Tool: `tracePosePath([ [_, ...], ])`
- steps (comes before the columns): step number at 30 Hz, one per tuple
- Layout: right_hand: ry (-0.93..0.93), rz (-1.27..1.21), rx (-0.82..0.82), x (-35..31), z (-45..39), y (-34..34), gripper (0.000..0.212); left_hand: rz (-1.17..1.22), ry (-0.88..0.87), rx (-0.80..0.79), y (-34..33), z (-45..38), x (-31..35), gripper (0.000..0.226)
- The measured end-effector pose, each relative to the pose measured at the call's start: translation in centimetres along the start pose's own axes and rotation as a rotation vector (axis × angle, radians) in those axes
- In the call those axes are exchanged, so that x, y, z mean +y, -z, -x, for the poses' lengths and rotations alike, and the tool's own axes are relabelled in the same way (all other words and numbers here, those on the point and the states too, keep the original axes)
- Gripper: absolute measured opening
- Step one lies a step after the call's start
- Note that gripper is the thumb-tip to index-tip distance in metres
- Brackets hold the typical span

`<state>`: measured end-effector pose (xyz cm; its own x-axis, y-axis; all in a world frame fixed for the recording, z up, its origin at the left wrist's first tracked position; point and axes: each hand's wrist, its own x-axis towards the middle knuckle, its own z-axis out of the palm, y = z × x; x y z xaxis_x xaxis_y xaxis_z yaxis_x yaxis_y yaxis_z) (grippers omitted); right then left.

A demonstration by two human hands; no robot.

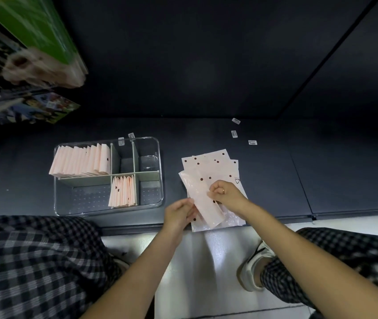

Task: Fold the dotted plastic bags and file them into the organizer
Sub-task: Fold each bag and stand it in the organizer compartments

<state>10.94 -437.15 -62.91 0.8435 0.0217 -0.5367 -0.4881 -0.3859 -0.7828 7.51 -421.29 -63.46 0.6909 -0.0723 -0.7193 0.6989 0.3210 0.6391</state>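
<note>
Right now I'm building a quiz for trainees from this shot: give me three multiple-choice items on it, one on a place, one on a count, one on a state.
1. Where does the organizer sit relative to the flat bags?
A. to their left
B. to their right
C. on top of them

2. How many organizer compartments hold folded bags?
A. one
B. two
C. four

3. What is happening to the strip?
A. it lies untouched
B. both hands grip it
C. only the left hand grips it

Answers: 1 A, the clear tray lies left of the loose pile. 2 B, the far-left row and the near-middle row are the only stacks. 3 B, the left hand and right hand each pinch an edge.
</note>
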Motion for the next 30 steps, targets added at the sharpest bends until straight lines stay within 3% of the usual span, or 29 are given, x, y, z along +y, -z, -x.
tracePosePath([
  [4,0.006,-0.12,0.022,-0.8,2.1,-0.4,0.015,-0.106,-0.123,0.067,0.0,1.3,1.7,0.013],
  [8,-0.007,-0.251,0.001,-1.6,4.2,-1.1,0.009,-0.249,-0.215,0.04,1.3,3.2,2.6,0.01],
  [12,-0.018,-0.408,-0.11,-1.9,6.1,-2.1,0.017,-0.318,-0.285,-0.037,2.7,4.7,3.4,0.011],
  [16,0.03,-0.473,-0.088,-2.3,7.4,-2.8,0.006,-0.286,-0.321,-0.132,3.8,5.8,4.3,0.009],
  [23,0.2,-0.587,-0.034,-2.8,8.9,-3.5,0.028,-0.277,-0.364,-0.251,4.6,6.6,5.8,0.023],
  [30,0.323,-0.465,0.096,-3.5,9.5,-3.5,0.03,-0.167,-0.28,-0.239,4.0,7.1,6.5,0.023],
])
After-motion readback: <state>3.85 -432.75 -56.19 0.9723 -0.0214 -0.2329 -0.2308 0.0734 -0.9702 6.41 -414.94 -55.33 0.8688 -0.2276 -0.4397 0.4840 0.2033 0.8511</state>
